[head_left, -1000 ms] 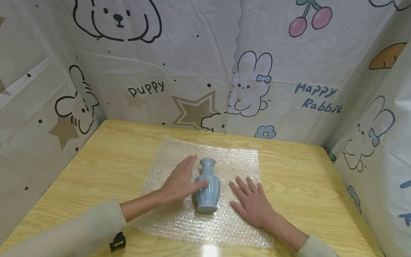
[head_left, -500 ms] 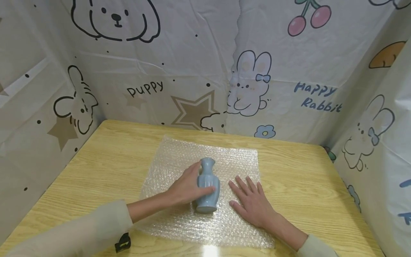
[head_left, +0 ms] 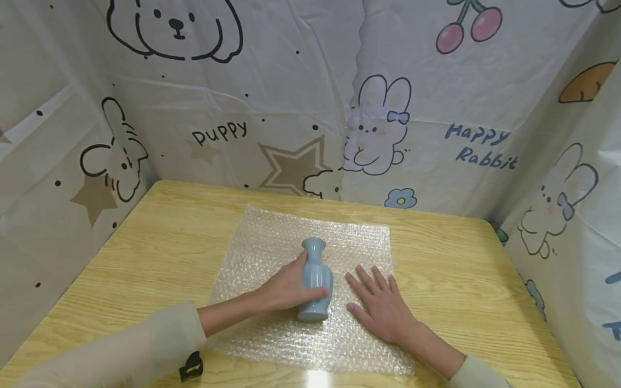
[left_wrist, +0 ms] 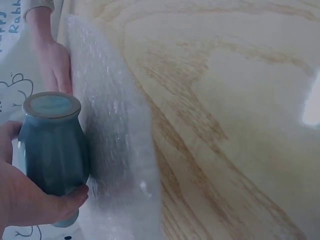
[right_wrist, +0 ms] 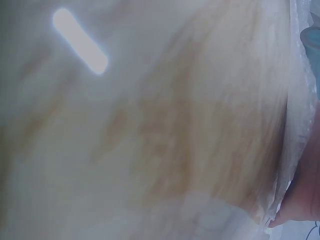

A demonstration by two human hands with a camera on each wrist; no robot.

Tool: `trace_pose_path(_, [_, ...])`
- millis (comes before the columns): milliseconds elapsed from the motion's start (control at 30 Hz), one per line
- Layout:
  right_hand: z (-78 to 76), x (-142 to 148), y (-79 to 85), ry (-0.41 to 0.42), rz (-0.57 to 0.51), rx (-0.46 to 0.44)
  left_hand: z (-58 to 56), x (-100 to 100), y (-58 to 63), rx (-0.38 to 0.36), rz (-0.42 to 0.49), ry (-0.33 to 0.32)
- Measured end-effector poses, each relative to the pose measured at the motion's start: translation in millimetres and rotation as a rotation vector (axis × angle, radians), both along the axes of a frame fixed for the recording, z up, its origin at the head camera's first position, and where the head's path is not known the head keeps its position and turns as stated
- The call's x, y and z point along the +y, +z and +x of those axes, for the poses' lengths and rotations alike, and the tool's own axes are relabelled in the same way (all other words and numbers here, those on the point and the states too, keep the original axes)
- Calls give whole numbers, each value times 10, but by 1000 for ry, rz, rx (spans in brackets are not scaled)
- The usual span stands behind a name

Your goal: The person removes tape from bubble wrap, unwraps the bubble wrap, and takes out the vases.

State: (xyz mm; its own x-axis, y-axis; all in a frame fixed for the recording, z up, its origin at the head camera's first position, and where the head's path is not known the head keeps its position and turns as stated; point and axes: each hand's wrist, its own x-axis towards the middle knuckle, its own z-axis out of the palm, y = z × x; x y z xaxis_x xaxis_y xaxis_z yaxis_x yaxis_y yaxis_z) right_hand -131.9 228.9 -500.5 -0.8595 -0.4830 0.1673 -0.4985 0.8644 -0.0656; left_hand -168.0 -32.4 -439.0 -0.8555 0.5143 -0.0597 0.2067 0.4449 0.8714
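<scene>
A glossy pale-blue vase point(head_left: 317, 275) lies on its side on a sheet of bubble wrap point(head_left: 359, 242), its neck pointing away and its base towards me. My left hand point(head_left: 286, 290) grips the vase's body from the left, with the thumb across the upper side. In the left wrist view, the same hand point(left_wrist: 27, 200) holds the vase point(left_wrist: 54, 150) with the base ring in sight; the other fingers are mostly hidden behind it. My right hand point(head_left: 385, 312) lies flat on the right part of the wrap, fingers spread, apart from the vase.
The wood-grain table point(head_left: 451, 275) extends around the wrap on all sides. A cartoon-printed cloth point(head_left: 291, 97) hangs behind and at both sides. A small black object point(head_left: 192, 367) shows beside the left sleeve.
My left hand has moved right and closed round the vase's body; its thumb has slid further across. The vase has hardly shifted, and the right hand stays put.
</scene>
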Motion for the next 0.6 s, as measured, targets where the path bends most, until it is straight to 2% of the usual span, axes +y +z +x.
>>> trace_pose_path(133, [6,-10,12,0,-1,-1,-22,-6,2,-43,-7,9])
trace_pose_path(367, [9,-15,22,-5,-7,-8,-62,1,47,-143,-83,59])
trace_pose_path(500, [8,-18,21,-2,-14,-8,-49,25,35,-146,-62,65])
trace_pose_path(600, [3,-14,3,0,-9,-1,-30,46,16,-115,-62,69])
